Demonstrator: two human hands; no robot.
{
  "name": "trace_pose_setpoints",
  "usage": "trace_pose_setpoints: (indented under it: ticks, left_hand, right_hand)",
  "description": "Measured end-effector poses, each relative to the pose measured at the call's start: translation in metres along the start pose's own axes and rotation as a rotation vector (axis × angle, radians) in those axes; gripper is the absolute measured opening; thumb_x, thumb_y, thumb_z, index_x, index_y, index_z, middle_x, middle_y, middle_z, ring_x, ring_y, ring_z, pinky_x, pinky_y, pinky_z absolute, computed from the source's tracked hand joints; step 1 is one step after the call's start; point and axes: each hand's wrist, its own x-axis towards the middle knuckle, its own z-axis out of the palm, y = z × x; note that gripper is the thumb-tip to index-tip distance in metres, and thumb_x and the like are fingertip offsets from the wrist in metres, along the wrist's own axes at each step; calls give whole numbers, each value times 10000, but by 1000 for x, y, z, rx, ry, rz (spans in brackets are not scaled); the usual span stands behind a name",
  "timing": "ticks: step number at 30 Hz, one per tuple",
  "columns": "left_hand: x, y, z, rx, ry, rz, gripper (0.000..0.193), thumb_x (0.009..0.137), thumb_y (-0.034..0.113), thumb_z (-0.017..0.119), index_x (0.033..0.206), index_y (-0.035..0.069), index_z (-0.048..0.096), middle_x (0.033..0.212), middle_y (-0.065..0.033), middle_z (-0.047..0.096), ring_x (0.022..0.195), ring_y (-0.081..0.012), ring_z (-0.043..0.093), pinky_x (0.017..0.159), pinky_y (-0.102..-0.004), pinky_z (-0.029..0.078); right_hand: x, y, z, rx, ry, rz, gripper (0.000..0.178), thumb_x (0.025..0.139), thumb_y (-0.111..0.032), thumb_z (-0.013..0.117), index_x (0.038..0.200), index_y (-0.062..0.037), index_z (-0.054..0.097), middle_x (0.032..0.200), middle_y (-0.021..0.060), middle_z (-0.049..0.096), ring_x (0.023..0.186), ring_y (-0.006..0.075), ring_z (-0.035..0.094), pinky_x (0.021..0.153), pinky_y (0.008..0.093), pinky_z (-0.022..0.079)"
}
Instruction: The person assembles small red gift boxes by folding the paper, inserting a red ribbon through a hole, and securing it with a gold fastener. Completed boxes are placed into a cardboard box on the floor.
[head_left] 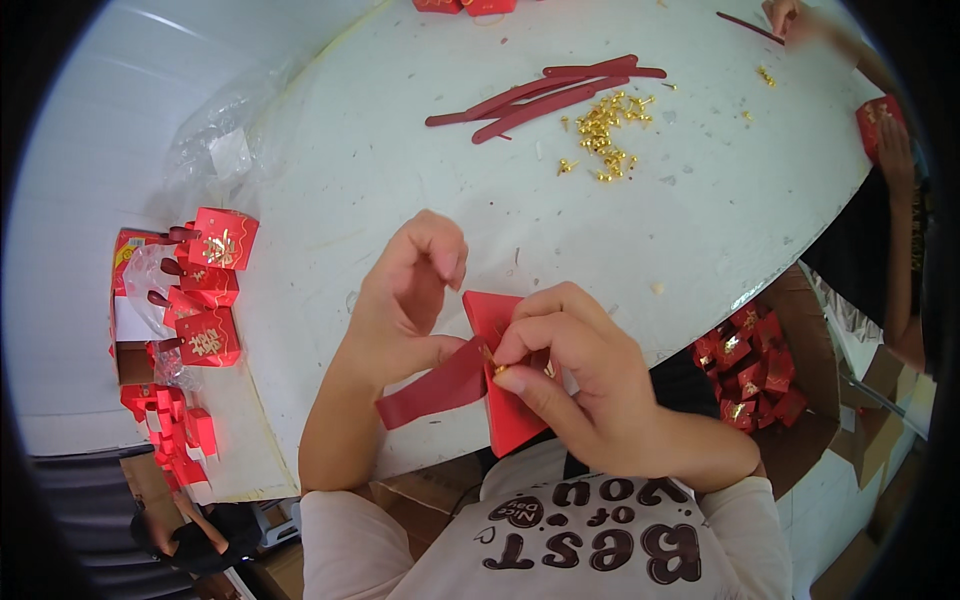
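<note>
Close in front of me is a small red gift box [515,421], tilted, with a dark red strap [432,390] sticking out from its left side. My right hand [585,375] is closed in a pinch at the box's edge, thumb and finger on a small gold paper fastener [500,369] where strap and box meet. To the left, my left hand [405,290] has its fingers curled but apart from the thumb. Its thumb reaches to the strap's upper edge; nothing shows gripped between thumb and fingers. The right fingers hide part of the box.
Loose dark red straps [540,100] and a pile of gold fasteners [608,130] lie farther out on the white table [700,230]. Finished red boxes [212,285] stand at left beside clear plastic [225,150]. A carton [810,400] of red boxes is at right. Co-workers' hands [893,150] work at far right.
</note>
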Motion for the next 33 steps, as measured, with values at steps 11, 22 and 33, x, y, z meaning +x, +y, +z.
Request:
trace_pose_setpoints:
  ticks: [11, 22, 33]
  left_hand:
    - [-69, 23, 26, 317, 395, 196, 374, 787, -89, 632, 1153, -24, 594, 1139, -185, 561, 1042, -223, 552, 905, -314, 436]
    - [-47, 24, 16, 277, 616, -2, 233, 933, 57, 537, 1121, -76, 573, 960, -82, 648, 865, -87, 582, 758, -221, 472]
    - [-44, 18, 1, 118, 498, 53, 212, 925, 48, 539, 1101, -64, 581, 947, -92, 660, 855, -104, 608, 736, -240, 498]
  right_hand:
    - [19, 36, 83, 15, 545, -157, 215, 762, 81, 665, 911, -10, 540, 985, 136, 517, 868, 250, 513, 711, 312, 434]
    - [6, 31, 39, 160, 143, 133, 137, 817, 18, 645, 942, -13, 596, 1002, 114, 562, 815, 191, 563, 654, 280, 477]
    - [23, 13, 39, 167, -42, -50, 109, 828, 30, 638, 932, 30, 605, 1104, 166, 574, 927, 180, 604, 784, 280, 517]
